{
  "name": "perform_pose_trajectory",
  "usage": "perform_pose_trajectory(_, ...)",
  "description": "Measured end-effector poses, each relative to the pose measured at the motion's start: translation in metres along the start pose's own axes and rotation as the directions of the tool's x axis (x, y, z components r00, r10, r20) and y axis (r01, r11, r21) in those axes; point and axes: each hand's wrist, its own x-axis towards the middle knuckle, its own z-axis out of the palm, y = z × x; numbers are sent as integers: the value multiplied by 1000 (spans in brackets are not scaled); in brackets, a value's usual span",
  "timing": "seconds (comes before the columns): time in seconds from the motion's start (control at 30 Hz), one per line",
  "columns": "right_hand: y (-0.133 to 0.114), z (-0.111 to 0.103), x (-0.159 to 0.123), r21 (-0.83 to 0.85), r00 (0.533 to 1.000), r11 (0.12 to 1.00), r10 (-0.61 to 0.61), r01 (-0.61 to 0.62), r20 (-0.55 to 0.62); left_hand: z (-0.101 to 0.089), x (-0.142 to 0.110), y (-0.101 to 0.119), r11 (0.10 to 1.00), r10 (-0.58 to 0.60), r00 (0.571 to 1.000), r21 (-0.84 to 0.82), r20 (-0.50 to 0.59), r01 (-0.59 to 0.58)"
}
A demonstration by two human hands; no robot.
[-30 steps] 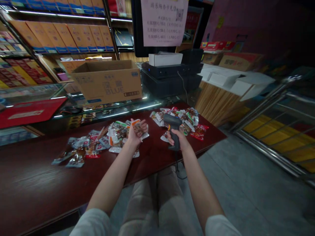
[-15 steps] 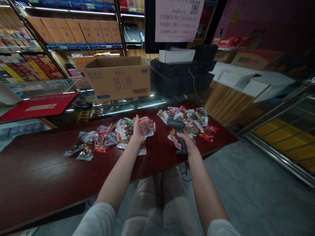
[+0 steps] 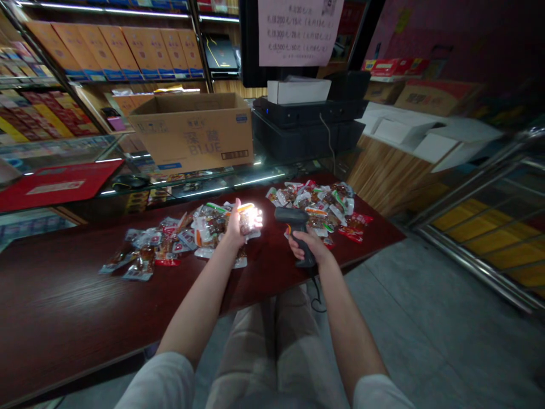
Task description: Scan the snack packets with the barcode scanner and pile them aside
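Note:
My left hand (image 3: 235,230) is closed on a small clear snack packet (image 3: 248,217) with an orange edge, held up above the dark red table (image 3: 63,295). A bright white light falls on the packet. My right hand (image 3: 304,244) grips the handle of a black barcode scanner (image 3: 293,224), whose head points left at the packet. A loose pile of snack packets (image 3: 170,244) lies on the table left of my left hand. A second pile (image 3: 323,204) lies beyond the scanner at the table's right end.
An open cardboard box (image 3: 191,132) stands on a glass counter (image 3: 179,184) behind the table. A black register unit (image 3: 306,128) with a white box on top is to its right. Shelves of boxed goods (image 3: 63,74) fill the left. Metal rails (image 3: 489,216) run at right.
The scanner has swung left toward the packet and its light now shines brightly on it. My left hand still holds the packet in about the same place.

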Motion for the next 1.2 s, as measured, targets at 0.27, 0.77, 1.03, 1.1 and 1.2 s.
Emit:
perform_pose_trajectory(0.27, -2, 1, -3, 68, 996, 995, -82, 79, 30, 6, -15, 16, 632, 453, 891, 695, 28, -343)
perform_pose_trajectory(0.77, -33, -50, -41, 144, 953, 951, -246, 272, -177, -50, -40, 57, -697, 547, 816, 641, 188, 320)
perform_pose_trajectory(1.03, -38, -62, -37, 152, 952, 950, -244, 274, -186, 15, -17, 49, -732, 498, 837, 627, 225, 267)
perform_pose_trajectory(1.1, -35, -61, -38, 152, 951, 948, -250, 278, -180, 36, 7, 35, -709, 454, 859, 680, 238, 186)
perform_pose_trajectory(1.2, -29, -61, -40, 147, 954, 952, -243, 270, -178, 54, 56, 10, -620, 361, 915, 779, 178, 93)
